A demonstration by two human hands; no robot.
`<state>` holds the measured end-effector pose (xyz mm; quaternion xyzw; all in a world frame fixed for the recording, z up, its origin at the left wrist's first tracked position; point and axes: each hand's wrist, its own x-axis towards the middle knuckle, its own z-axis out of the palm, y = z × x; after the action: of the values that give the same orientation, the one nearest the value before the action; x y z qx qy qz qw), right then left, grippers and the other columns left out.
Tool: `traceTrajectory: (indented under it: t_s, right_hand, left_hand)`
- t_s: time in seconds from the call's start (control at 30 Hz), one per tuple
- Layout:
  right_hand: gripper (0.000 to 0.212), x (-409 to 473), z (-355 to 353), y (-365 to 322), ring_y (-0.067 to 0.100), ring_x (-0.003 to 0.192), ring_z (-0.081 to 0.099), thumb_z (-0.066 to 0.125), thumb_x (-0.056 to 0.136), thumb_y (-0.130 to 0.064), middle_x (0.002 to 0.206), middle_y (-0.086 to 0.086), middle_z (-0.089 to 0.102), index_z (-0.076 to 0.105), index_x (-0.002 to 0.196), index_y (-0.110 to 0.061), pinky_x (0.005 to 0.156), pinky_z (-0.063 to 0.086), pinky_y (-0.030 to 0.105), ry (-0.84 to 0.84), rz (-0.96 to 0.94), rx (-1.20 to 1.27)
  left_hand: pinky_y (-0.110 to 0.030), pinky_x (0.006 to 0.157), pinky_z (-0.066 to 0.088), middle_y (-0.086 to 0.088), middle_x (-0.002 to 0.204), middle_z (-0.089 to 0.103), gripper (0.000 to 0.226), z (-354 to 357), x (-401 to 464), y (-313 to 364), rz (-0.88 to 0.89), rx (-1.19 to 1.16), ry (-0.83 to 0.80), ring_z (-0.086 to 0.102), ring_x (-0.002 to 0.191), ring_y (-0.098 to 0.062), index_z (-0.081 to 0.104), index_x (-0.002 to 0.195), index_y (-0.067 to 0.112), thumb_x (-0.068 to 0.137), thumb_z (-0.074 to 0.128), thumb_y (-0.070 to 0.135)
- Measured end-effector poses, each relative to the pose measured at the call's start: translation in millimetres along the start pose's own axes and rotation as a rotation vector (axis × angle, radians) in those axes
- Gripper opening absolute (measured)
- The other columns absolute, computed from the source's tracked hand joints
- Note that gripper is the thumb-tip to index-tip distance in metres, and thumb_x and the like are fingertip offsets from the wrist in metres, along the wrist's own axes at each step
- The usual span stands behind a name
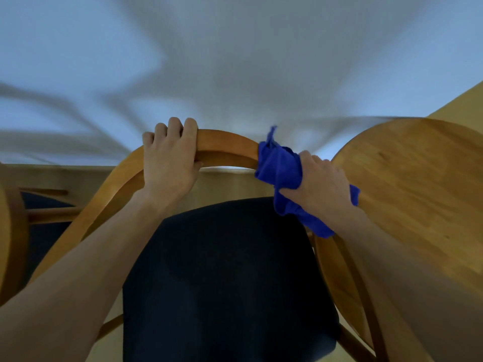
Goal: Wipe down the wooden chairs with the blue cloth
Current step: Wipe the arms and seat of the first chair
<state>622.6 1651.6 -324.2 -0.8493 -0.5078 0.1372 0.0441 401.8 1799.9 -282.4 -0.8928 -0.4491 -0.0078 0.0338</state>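
Observation:
A wooden chair with a curved top rail [224, 147] and a dark blue padded seat [224, 270] stands right below me. My left hand [168, 163] grips the top rail left of its middle, fingers curled over the far edge. My right hand [322, 181] holds the blue cloth [281, 168], which is wrapped around the right end of the same rail. A loose tail of the cloth hangs down below my wrist.
A rounded wooden chair back [418, 184] stands close on the right, touching my right forearm. Another chair [13, 231] with a dark seat is at the far left. A wooden skirting board [65, 176] and a pale wall [235, 61] lie beyond.

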Motion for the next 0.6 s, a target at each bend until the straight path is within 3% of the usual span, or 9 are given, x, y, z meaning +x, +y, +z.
traceTrajectory:
  t_s: [0.07, 0.17, 0.27, 0.33, 0.4, 0.5, 0.6]
  right_hand:
    - [0.051, -9, 0, 8, 0.016, 0.079, 0.048, 0.068, 0.079, -0.057, 0.088, -0.006, 0.05, 0.044, 0.106, -0.021, 0.076, 0.04, 0.035, 0.011, 0.037, -0.069]
    - [0.045, 7, -5, -21, 0.02, 0.09, 0.054, 0.071, 0.083, -0.039, 0.1, -0.003, 0.057, 0.045, 0.114, -0.02, 0.086, 0.044, 0.039, -0.032, 0.016, -0.035]
    - [0.056, 35, -5, -82, 0.024, 0.107, 0.056, 0.074, 0.08, -0.031, 0.118, 0.001, 0.058, 0.044, 0.125, -0.018, 0.094, 0.044, 0.043, 0.049, -0.166, 0.091]
    - [0.071, 46, -6, -123, 0.024, 0.109, 0.055, 0.079, 0.073, -0.034, 0.121, 0.0, 0.057, 0.043, 0.132, -0.017, 0.093, 0.042, 0.039, 0.127, -0.357, 0.114]
    - [0.077, 52, -8, -141, 0.023, 0.106, 0.056, 0.082, 0.069, -0.038, 0.118, -0.001, 0.058, 0.044, 0.132, -0.018, 0.09, 0.04, 0.037, 0.154, -0.43, 0.111]
    - [0.07, 53, -11, -112, 0.024, 0.099, 0.058, 0.079, 0.07, -0.047, 0.112, -0.001, 0.059, 0.046, 0.125, -0.019, 0.086, 0.044, 0.039, 0.089, -0.402, 0.176]
    - [0.06, 47, -10, -53, 0.027, 0.092, 0.059, 0.077, 0.071, -0.05, 0.101, -0.002, 0.058, 0.045, 0.112, -0.02, 0.074, 0.045, 0.041, -0.104, -0.181, 0.2]
  left_hand:
    - [-0.048, 0.081, 0.039, -0.016, 0.104, 0.051, 0.055, 0, 1, 1, 0.001, 0.009, 0.007, 0.049, 0.092, -0.036, 0.045, 0.114, 0.007, 0.075, 0.078, 0.027]
    - [-0.048, 0.083, 0.04, -0.016, 0.106, 0.052, 0.055, 1, 2, -1, -0.007, 0.009, 0.005, 0.05, 0.095, -0.036, 0.044, 0.115, 0.008, 0.077, 0.077, 0.028]
    - [-0.048, 0.084, 0.041, -0.016, 0.106, 0.053, 0.05, 4, 5, -2, -0.004, 0.005, 0.02, 0.051, 0.096, -0.036, 0.045, 0.115, 0.008, 0.079, 0.074, 0.026]
    - [-0.048, 0.081, 0.04, -0.018, 0.104, 0.053, 0.044, 7, 7, -3, -0.016, -0.002, 0.053, 0.051, 0.093, -0.036, 0.047, 0.116, 0.004, 0.08, 0.068, 0.019]
    - [-0.048, 0.082, 0.039, -0.02, 0.106, 0.055, 0.044, 7, 6, -5, -0.031, -0.008, 0.044, 0.051, 0.095, -0.037, 0.049, 0.118, 0.003, 0.081, 0.065, 0.018]
    - [-0.047, 0.082, 0.039, -0.017, 0.106, 0.055, 0.046, 4, 6, -6, 0.026, -0.077, 0.024, 0.051, 0.095, -0.036, 0.049, 0.117, 0.005, 0.079, 0.068, 0.023]
    - [-0.042, 0.082, 0.04, -0.004, 0.104, 0.054, 0.051, 0, 5, -32, 0.076, -0.308, -0.089, 0.052, 0.095, -0.028, 0.046, 0.118, 0.019, 0.077, 0.073, 0.029]
